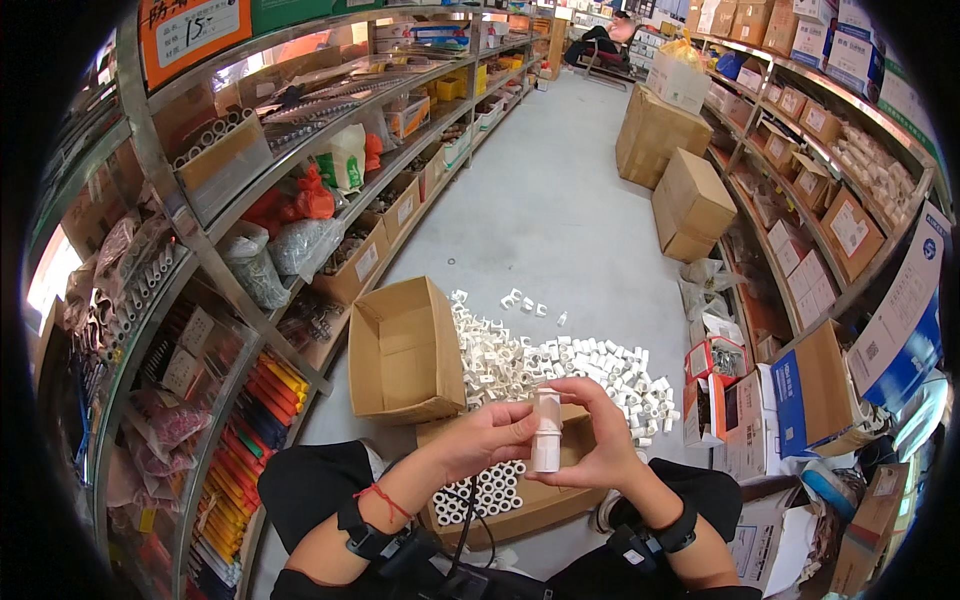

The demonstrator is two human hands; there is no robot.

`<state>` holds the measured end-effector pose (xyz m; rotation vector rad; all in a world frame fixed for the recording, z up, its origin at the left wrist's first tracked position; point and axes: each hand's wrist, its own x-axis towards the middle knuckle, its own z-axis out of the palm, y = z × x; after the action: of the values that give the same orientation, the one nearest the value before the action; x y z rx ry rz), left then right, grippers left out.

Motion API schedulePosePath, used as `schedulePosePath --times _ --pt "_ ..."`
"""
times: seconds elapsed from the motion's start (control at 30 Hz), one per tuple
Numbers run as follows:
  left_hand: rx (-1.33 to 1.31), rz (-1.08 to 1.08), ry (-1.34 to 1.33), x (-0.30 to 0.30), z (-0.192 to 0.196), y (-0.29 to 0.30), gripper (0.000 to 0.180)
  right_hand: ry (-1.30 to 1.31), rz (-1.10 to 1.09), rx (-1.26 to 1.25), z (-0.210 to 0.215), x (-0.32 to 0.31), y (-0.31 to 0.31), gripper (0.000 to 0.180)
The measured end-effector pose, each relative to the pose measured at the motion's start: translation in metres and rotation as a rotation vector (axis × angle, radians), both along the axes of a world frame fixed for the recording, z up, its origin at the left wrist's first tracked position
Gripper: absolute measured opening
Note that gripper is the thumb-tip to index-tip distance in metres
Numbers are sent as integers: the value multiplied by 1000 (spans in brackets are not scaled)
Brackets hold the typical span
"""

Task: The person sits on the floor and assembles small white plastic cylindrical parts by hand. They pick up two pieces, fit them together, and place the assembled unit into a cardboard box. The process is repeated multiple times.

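A heap of pipe fittings lies on the floor mid-aisle, with an open carton on its side just left of it. Nearer the person, a box of stacked fittings sits below both hands, left hand and right hand, which hold a pipe piece between them. Shelving lines the floor's left edge, more shelves its right.
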<state>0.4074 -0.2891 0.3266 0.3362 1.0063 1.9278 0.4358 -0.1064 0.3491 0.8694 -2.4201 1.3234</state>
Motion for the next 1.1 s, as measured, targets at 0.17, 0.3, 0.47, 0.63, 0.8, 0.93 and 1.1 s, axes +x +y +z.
schedulePosePath --times 0.17,0.3,0.47,0.63,0.8,0.93,1.1 --pt "80 -75 7 1 4 0 49 0 15 -163 -7 0 -3 77" --pt "103 -109 33 1 -1 0 50 0 39 -173 -7 2 -3 78" --pt "155 -135 55 0 -10 -2 48 71 60 -134 -2 3 -6 73" --pt "104 -65 34 -2 -2 3 51 103 -101 -120 -1 3 -5 63" --pt "37 204 11 -4 2 3 54 -4 -245 -7 -7 0 -2 67" --pt "-3 212 37 -4 1 2 57 -209 -270 -58 -7 -2 0 66" --pt "-122 197 95 -1 5 3 60 -796 20 -932 -19 -6 5 45"
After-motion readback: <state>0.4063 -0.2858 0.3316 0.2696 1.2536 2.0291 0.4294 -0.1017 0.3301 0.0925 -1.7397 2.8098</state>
